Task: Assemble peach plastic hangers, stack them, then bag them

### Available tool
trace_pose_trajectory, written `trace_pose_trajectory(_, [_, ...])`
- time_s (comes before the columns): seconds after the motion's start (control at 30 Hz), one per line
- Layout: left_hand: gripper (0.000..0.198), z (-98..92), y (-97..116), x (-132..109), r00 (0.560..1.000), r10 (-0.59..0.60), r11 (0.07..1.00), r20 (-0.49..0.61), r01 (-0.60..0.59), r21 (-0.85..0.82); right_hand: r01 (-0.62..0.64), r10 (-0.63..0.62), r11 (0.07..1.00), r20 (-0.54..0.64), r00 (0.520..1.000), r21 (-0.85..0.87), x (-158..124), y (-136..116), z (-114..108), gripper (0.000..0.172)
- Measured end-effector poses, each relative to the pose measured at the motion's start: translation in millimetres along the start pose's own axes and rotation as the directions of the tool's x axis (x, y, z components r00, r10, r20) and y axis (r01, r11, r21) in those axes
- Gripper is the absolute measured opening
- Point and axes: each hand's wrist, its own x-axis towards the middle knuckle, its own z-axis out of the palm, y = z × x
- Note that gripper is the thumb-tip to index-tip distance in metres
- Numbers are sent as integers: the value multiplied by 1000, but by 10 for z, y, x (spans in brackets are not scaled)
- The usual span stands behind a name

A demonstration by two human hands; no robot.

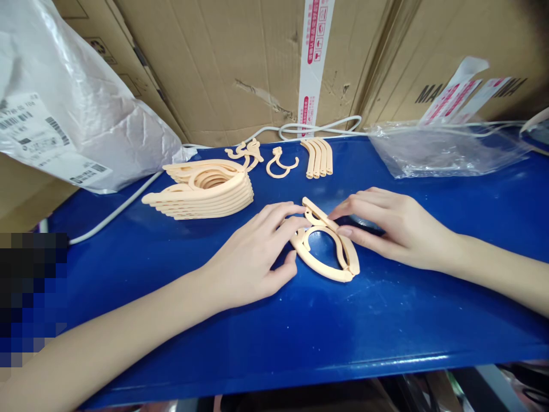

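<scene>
A cream plastic folding hanger (326, 272), folded into a leaf-like loop, lies on the blue table between my hands. My left hand (266, 252) holds its far left end, with fingertips over the hook area and the thumb beside the left arm. On the other side, my right hand (386, 226) pinches the right arm between thumb and fingers. The fingertips partly hide the joint. Farther back on the left is a stack of similar folded hangers (206, 197). Behind it are loose hooks (246, 151), another single hook (281, 163) and several curved arm pieces (317, 158) in a row.
Large cardboard boxes (240, 63) stand along the table's back. A white plastic mailer (107, 114) leans at the left, and a clear plastic bag (441, 151) lies at the back right. A pale cable (120, 212) runs along the rear. The blue table's front edge (343, 375) is near me.
</scene>
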Motion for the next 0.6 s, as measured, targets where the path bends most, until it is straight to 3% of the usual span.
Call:
trace_pose_trajectory(0.23, [46,18,17,7,999,-41,999,30,41,0,95,-98,995,115,988,34,-2,41,14,45])
trace_pose_trajectory(0.43, [51,18,23,-1,997,-63,998,37,64,-24,129,-141,988,161,977,85,-16,22,39,75])
trace_pose_trajectory(0.6, [51,7,27,6,997,-60,997,53,62,-42,126,-144,987,214,966,99,-29,-23,67,76])
